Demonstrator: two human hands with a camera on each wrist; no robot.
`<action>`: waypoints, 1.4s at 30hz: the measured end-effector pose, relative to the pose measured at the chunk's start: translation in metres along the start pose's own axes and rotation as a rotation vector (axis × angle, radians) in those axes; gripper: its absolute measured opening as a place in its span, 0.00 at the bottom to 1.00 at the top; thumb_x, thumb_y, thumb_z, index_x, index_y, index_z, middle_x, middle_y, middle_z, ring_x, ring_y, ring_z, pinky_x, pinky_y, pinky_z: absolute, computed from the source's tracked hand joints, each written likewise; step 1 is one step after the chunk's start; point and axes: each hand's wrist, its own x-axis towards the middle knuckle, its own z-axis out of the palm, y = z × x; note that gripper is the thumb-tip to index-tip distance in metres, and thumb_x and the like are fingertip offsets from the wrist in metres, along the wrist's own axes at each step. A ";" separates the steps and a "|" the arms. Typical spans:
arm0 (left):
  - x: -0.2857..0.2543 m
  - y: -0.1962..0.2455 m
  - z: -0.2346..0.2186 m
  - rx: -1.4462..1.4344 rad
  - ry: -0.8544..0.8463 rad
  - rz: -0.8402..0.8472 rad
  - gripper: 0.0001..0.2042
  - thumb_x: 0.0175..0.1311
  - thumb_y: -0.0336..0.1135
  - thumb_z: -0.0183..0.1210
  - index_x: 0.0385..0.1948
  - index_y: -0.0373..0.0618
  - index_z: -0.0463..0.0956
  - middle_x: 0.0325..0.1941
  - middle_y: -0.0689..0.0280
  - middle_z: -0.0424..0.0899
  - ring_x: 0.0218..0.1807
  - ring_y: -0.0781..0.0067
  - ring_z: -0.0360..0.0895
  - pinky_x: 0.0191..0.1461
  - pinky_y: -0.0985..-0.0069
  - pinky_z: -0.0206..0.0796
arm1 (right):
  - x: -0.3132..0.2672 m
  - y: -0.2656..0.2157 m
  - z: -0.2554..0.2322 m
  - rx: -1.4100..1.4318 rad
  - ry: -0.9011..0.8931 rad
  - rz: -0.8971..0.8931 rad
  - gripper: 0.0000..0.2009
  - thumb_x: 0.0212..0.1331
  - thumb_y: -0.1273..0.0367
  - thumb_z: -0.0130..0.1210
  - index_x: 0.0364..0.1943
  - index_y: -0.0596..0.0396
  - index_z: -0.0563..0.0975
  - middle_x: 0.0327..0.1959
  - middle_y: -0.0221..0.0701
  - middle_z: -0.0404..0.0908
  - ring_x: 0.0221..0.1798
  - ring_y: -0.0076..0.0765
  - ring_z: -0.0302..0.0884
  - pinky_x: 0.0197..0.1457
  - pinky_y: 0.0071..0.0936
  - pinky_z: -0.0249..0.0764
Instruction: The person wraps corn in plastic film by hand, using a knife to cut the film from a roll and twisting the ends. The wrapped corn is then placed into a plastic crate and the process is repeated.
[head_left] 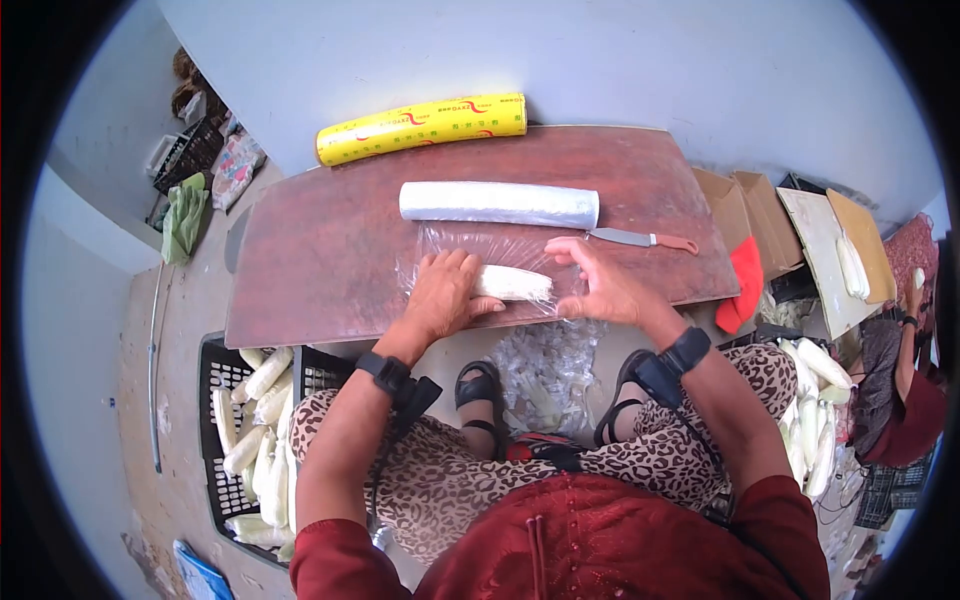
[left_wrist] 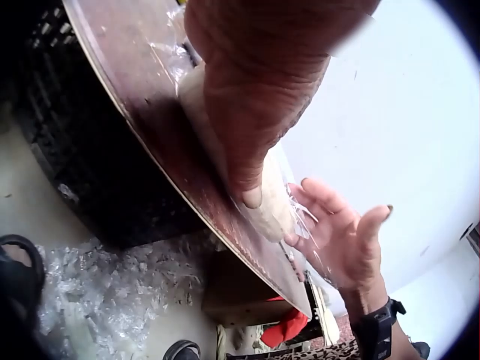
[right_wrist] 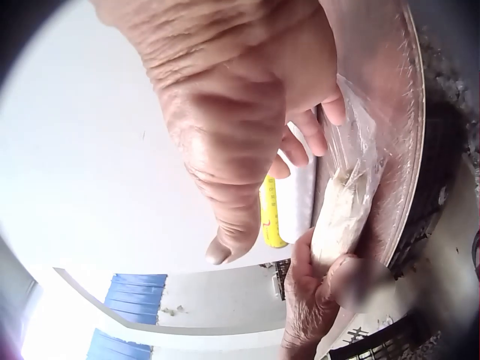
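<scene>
A pale ear of corn (head_left: 517, 284) lies near the front edge of the brown table (head_left: 320, 250), on a sheet of clear cling film (head_left: 470, 240) that runs back to a film roll (head_left: 500, 204). My left hand (head_left: 442, 294) grips the corn's left part, its thumb along the near side in the left wrist view. By the corn's right end, my right hand (head_left: 608, 288) has its fingers spread and loosely bent, close to the loose film edge. In the right wrist view its palm (right_wrist: 240, 97) faces the camera and the thumb stands apart.
Behind the film roll lies a yellow printed roll (head_left: 420, 130). A knife (head_left: 640, 238) rests right of the film roll. Black crate (head_left: 215, 400) with several corn ears stands at left; more corn ears (head_left: 815, 420) are piled at right. Film scraps (head_left: 545, 370) litter the floor.
</scene>
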 end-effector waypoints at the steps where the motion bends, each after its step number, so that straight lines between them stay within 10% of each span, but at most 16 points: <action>1: 0.000 0.000 0.000 -0.005 0.003 -0.003 0.28 0.50 0.59 0.63 0.39 0.41 0.74 0.40 0.56 0.77 0.47 0.53 0.72 0.54 0.59 0.60 | -0.008 -0.009 0.003 -0.140 0.035 -0.013 0.44 0.43 0.50 0.70 0.63 0.54 0.62 0.68 0.42 0.60 0.68 0.47 0.61 0.67 0.48 0.62; 6: 0.000 0.001 0.000 -0.009 -0.017 -0.030 0.28 0.51 0.58 0.63 0.42 0.41 0.74 0.41 0.55 0.77 0.49 0.52 0.72 0.55 0.59 0.60 | -0.029 -0.012 0.036 -0.514 0.230 -0.161 0.44 0.37 0.63 0.74 0.62 0.48 0.61 0.70 0.41 0.52 0.69 0.55 0.57 0.65 0.51 0.59; 10: 0.001 0.002 -0.003 -0.009 -0.057 -0.055 0.30 0.51 0.58 0.64 0.46 0.40 0.74 0.42 0.54 0.77 0.51 0.50 0.72 0.57 0.59 0.59 | -0.021 0.001 0.045 -0.540 0.403 -0.216 0.19 0.46 0.70 0.67 0.43 0.54 0.74 0.62 0.41 0.66 0.59 0.46 0.70 0.56 0.42 0.66; 16: -0.003 -0.003 0.002 -0.056 0.026 0.006 0.27 0.50 0.56 0.65 0.41 0.41 0.75 0.41 0.55 0.76 0.49 0.52 0.71 0.56 0.59 0.59 | 0.000 0.012 0.037 -0.047 0.570 0.093 0.07 0.60 0.70 0.57 0.28 0.59 0.75 0.25 0.33 0.78 0.28 0.26 0.76 0.31 0.26 0.70; 19: -0.004 -0.004 0.003 -0.082 0.058 0.036 0.26 0.50 0.56 0.64 0.39 0.40 0.75 0.40 0.55 0.76 0.48 0.52 0.71 0.56 0.59 0.58 | 0.007 0.023 0.040 0.166 0.548 0.254 0.10 0.60 0.67 0.57 0.27 0.59 0.75 0.21 0.39 0.78 0.28 0.39 0.80 0.33 0.35 0.72; 37: 0.006 -0.004 -0.006 -0.360 0.024 -0.137 0.14 0.67 0.41 0.53 0.34 0.40 0.81 0.34 0.50 0.79 0.41 0.45 0.74 0.50 0.57 0.65 | 0.007 0.038 0.016 -0.416 0.338 0.437 0.08 0.59 0.67 0.56 0.33 0.57 0.74 0.33 0.48 0.80 0.40 0.61 0.78 0.41 0.51 0.72; 42: 0.009 -0.007 -0.004 -0.407 0.015 -0.195 0.15 0.67 0.41 0.53 0.32 0.38 0.81 0.34 0.48 0.80 0.41 0.42 0.76 0.47 0.56 0.67 | 0.011 0.005 0.004 -0.571 0.620 0.003 0.04 0.58 0.71 0.51 0.35 0.56 0.75 0.39 0.42 0.76 0.43 0.54 0.76 0.47 0.46 0.72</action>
